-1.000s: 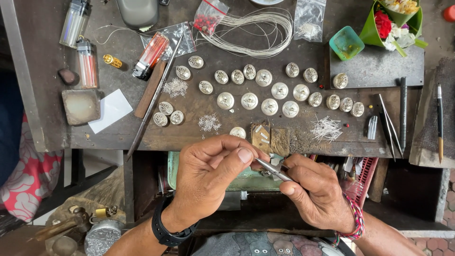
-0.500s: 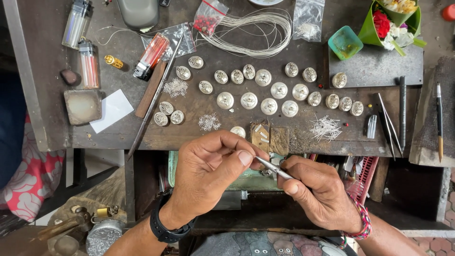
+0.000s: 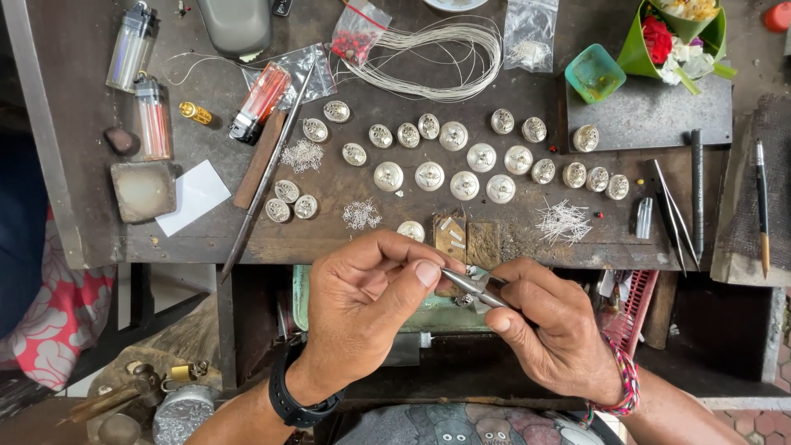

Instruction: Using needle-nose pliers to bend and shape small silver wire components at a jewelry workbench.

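Note:
My right hand [image 3: 552,325] grips slim metal tweezers [image 3: 470,286] whose tip points left, toward my left thumb. My left hand [image 3: 367,301] pinches something tiny between thumb and fingertips at the tweezers' tip; the piece itself is too small to make out. Both hands hover just below the front edge of the worn wooden workbench [image 3: 206,239]. Right above them lie a small wooden block [image 3: 451,235] and one round silver button [image 3: 411,230]. Several more round silver buttons [image 3: 464,185] are spread in rows across the bench.
A coil of silver wire [image 3: 445,53], plastic bags, lighters [image 3: 132,37], a red-capped tube [image 3: 259,100], a long rod [image 3: 264,177] and piles of small wire bits [image 3: 564,221] lie on the bench. Tweezers and pens [image 3: 696,202] lie at right, flowers [image 3: 671,33] at the back.
The hands have shifted slightly; the tweezers' tip now sits closer to my left thumb. The things on the bench have not moved.

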